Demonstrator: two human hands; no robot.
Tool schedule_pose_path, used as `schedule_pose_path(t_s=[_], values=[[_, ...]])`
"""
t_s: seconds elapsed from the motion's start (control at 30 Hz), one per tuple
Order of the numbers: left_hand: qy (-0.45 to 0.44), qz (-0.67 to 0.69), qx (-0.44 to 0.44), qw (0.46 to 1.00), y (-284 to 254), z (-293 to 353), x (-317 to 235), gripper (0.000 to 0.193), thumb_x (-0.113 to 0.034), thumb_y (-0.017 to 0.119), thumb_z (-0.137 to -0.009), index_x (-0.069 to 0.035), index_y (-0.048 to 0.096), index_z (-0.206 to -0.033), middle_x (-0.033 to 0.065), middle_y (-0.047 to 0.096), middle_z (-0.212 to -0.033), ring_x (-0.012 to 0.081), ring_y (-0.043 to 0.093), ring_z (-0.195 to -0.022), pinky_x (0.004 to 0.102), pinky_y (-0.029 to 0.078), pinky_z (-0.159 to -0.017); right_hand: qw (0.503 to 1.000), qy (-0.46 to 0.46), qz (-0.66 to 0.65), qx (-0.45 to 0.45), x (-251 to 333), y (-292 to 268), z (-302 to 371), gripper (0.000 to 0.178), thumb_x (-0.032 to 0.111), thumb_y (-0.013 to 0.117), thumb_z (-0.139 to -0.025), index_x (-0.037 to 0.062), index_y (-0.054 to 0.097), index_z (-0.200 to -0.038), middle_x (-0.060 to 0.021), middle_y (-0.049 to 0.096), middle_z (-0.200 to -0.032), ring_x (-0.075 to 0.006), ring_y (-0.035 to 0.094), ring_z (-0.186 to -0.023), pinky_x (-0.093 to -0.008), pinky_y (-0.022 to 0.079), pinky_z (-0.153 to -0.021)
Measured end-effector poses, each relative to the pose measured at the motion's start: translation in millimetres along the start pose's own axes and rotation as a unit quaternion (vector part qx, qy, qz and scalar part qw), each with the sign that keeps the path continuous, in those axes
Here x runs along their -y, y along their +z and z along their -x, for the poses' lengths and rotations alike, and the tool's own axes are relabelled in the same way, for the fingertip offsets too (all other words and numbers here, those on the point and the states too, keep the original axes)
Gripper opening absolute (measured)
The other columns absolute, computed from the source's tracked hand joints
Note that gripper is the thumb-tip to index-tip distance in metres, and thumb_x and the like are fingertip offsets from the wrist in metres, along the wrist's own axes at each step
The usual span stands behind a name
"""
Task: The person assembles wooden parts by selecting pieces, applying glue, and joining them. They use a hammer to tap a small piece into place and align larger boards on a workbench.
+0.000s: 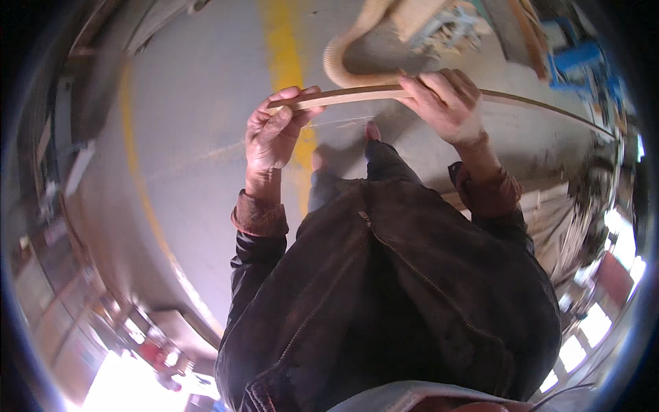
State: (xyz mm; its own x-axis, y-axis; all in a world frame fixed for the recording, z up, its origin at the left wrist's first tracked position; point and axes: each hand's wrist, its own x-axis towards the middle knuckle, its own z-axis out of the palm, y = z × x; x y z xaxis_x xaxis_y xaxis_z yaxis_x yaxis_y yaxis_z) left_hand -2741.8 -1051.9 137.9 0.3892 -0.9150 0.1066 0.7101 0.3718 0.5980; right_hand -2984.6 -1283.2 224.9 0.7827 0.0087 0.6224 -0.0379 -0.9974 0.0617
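A long, thin wooden strip (353,95) stretches across in front of me, held up above the floor. Near its left end, my left hand (274,129) pinches it between thumb and fingers. Farther along, my right hand (443,103) is closed over the strip from above. Past the right hand the strip runs on toward the far right rim of the view, where its end is hard to make out. The fisheye view makes it look bent.
A ribbed flexible hose (338,58) curls on the floor ahead, near a heap of wood offcuts (453,31). Blue equipment (580,65) stands at the far right. Yellow lines (283,41) cross the grey floor. Stacked boards (552,213) lie beside my right arm.
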Motion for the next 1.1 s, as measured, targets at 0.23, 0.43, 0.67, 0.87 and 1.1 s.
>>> schedule_pose_path(t_s=[0.23,0.43,0.67,0.87,1.1], values=[[-0.038,-0.072,0.061,0.995,91,3,132,0.029,-0.014,0.056,-0.110,0.001,0.066,-0.133,0.0200,0.065,-0.141,0.0395,0.061,-0.134,0.0582,0.050,-0.115,0.981,0.156,0.100,-0.057,11,-96,165,0.032,0.022,0.082,-0.080,0.0147,0.077,-0.110,-0.0033,0.069,-0.121,-0.0268,0.067,-0.114,-0.0437,0.056,-0.091],[-0.258,-0.067,-0.025,0.963,184,-7,281,0.030,-0.020,0.056,-0.110,-0.003,0.065,-0.133,0.0172,0.070,-0.131,0.0310,0.065,-0.130,0.0456,0.050,-0.117,0.776,0.563,0.132,-0.252,62,-137,302,0.065,0.034,0.087,-0.086,0.0028,0.061,-0.137,-0.0169,0.063,-0.141,-0.0368,0.058,-0.134,-0.0478,0.050,-0.107],[-0.464,-0.085,0.030,0.881,283,-15,398,0.030,-0.018,0.057,-0.109,-0.002,0.060,-0.134,0.0213,0.069,-0.129,0.0316,0.068,-0.121,0.0439,0.052,-0.116,0.340,0.736,-0.321,-0.490,34,-164,382,0.075,0.029,0.081,-0.097,-0.0101,0.040,-0.147,-0.0250,0.067,-0.131,-0.0252,0.069,-0.118,-0.0383,0.061,-0.095],[-0.458,-0.314,0.296,0.777,389,-40,517,0.043,-0.008,0.066,-0.105,0.002,0.051,-0.143,0.0151,0.061,-0.140,0.0260,0.058,-0.135,0.0384,0.043,-0.119,0.367,0.696,-0.124,-0.605,8,-211,511,0.041,0.010,0.064,-0.103,-0.0045,0.048,-0.138,-0.0185,0.074,-0.115,-0.0217,0.077,-0.087,-0.0343,0.064,-0.075],[0.020,-0.092,0.626,0.774,624,-224,611,0.083,-0.029,0.081,-0.095,0.002,0.038,-0.159,0.0232,0.037,-0.167,0.0330,0.042,-0.149,0.0458,0.031,-0.126,0.215,0.818,0.120,-0.520,34,-283,784,0.031,-0.005,0.052,-0.091,0.0015,0.069,-0.116,-0.0101,0.075,-0.094,-0.0130,0.068,-0.063,-0.0265,0.053,-0.047]])
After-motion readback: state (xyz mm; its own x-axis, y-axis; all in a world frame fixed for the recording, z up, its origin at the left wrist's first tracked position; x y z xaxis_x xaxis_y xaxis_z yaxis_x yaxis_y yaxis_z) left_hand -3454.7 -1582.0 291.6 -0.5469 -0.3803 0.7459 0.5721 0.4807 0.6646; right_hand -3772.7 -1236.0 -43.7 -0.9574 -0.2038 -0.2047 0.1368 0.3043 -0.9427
